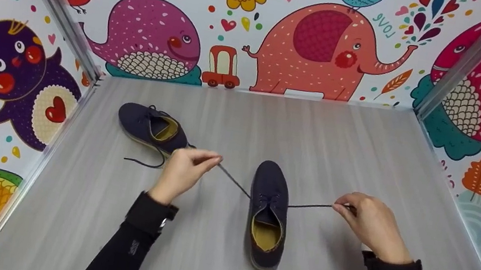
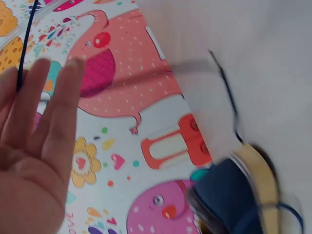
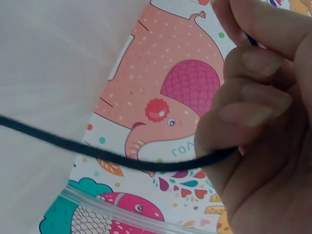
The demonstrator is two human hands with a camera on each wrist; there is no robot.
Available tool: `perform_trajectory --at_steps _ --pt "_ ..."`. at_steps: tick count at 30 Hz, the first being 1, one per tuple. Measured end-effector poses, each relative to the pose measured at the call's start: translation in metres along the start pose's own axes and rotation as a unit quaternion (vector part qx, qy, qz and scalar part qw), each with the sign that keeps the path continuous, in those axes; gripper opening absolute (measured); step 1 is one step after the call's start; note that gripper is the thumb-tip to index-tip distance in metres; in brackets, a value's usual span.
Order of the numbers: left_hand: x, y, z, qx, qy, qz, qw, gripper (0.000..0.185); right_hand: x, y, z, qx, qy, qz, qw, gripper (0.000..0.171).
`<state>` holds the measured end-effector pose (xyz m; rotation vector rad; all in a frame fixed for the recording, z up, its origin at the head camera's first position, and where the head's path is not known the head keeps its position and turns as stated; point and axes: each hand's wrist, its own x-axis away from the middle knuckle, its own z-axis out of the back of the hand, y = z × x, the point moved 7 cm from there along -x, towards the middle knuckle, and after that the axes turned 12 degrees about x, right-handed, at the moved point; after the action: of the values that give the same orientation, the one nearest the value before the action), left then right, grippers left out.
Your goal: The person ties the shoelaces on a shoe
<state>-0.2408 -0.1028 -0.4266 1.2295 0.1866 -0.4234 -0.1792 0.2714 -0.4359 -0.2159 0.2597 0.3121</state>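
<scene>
Between my two hands sits the dark blue shoe (image 1: 267, 215) on the grey counter (image 1: 343, 150), its long axis running straight away from me: toe toward the far wall, heel and tan-lined opening toward my body. My left hand (image 1: 182, 170) pinches one lace end (image 1: 233, 182), which runs taut from the eyelets up and out to the left. My right hand (image 1: 370, 223) grips the other lace end (image 1: 311, 206), its fingers curled round the cord; the right wrist view shows the lace (image 3: 122, 158) passing under those curled fingers (image 3: 253, 105). That end stretches out nearly level to the right. In the left wrist view a thin bit of lace (image 2: 24, 44) shows by the fingertips, though the fingers look fairly straight there. Just beyond my left hand lies a second shoe (image 1: 153, 127), tilted, toe pointing to the far left, its loose lace (image 1: 143, 162) trailing on the counter near my wrist.
</scene>
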Motion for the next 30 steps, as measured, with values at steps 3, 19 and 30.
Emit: perform_trajectory --at_steps 3,19,30 --pt "-0.03 0.011 -0.021 0.018 -0.028 -0.018 0.9993 0.015 0.005 0.004 0.007 0.0 0.004 -0.004 1.0 0.008" --pt "-0.108 0.058 -0.172 -0.041 -0.31 -0.078 0.9467 0.011 0.013 0.009 0.014 -0.007 0.0 -0.015 1.0 0.005" --pt "-0.069 0.018 -0.229 -0.142 -0.501 0.017 0.8538 0.036 0.016 0.018 0.005 -0.027 -0.054 -0.041 0.997 0.004"
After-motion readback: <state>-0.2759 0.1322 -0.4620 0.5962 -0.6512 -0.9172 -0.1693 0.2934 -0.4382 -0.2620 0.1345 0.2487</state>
